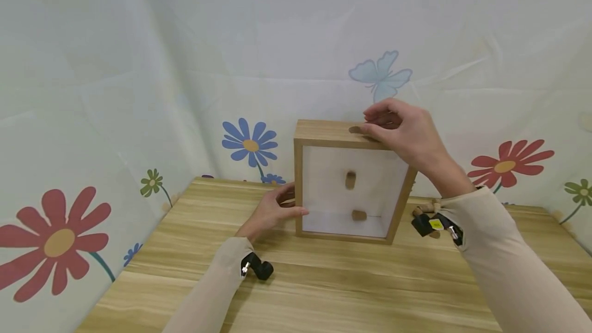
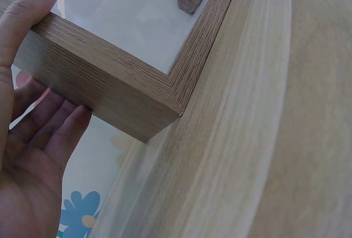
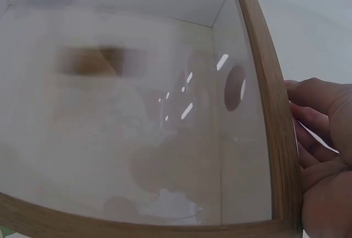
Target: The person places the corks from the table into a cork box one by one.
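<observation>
A shallow wooden display box [image 1: 324, 131] with a clear front and white inside stands upright on the table. My left hand [image 1: 270, 210] holds its left side, thumb on the front edge and fingers behind. An oval hole [image 1: 355, 129] opens in the top side. My right hand [image 1: 404, 130] is at the top by this hole, thumb tip at its rim, fingers loosely bent, nothing visible in them. Inside, one cork [image 1: 359, 215] lies on the bottom. Another cork [image 1: 350, 180] is in mid-air above it, blurred in the right wrist view.
Several corks [image 1: 432, 205] lie on the table to the right of the box, partly behind my right wrist and its camera [image 1: 435, 224]. A white cloth [image 1: 287, 40] printed with flowers and a butterfly hangs behind the wood-grain table [image 1: 333, 287].
</observation>
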{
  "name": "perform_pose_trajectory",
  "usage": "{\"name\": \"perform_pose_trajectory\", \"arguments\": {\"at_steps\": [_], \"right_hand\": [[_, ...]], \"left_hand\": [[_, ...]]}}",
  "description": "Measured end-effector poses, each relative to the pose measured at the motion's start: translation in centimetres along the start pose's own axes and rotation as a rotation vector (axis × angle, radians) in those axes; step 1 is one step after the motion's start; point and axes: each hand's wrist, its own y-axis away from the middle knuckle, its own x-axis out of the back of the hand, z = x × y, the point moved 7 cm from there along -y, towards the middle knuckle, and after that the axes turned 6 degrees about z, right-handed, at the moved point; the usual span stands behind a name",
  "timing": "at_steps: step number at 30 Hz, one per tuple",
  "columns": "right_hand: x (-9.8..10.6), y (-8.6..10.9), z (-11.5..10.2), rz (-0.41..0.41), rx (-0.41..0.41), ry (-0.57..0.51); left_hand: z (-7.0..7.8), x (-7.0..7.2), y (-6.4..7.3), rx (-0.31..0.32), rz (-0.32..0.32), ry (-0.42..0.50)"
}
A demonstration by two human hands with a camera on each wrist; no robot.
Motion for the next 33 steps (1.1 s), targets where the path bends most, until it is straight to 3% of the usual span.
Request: {"name": "perform_pose_trajectory", "arguments": {"at_steps": [6, 13, 20, 26, 33], "right_hand": [[1.8, 0.7, 0.7, 0.025, -0.016, -0.042], [5.1, 1.9, 2.5, 0.149, -0.052, -0.030], [8.3, 4.0, 5.8, 0.235, -0.174, -0.054], [9.5, 6.3, 9.1, 0.221, -0.281, -0.012], [9.2, 9.2, 13.7, 0.148, -0.390, 0.038]], "left_hand": [[-0.1, 0.0, -0.1, 0.001, -0.001, 0.002], [-0.1, 0.1, 0.0, 0.003, 0.003, -0.024], [-0.1, 0.2, 0.1, 0.001, 0.006, -0.034], [0.0, 0.1, 0.0, 0.000, 0.008, -0.025], [-0.2, 0.1, 0.0, 0.007, 0.016, -0.017]]}}
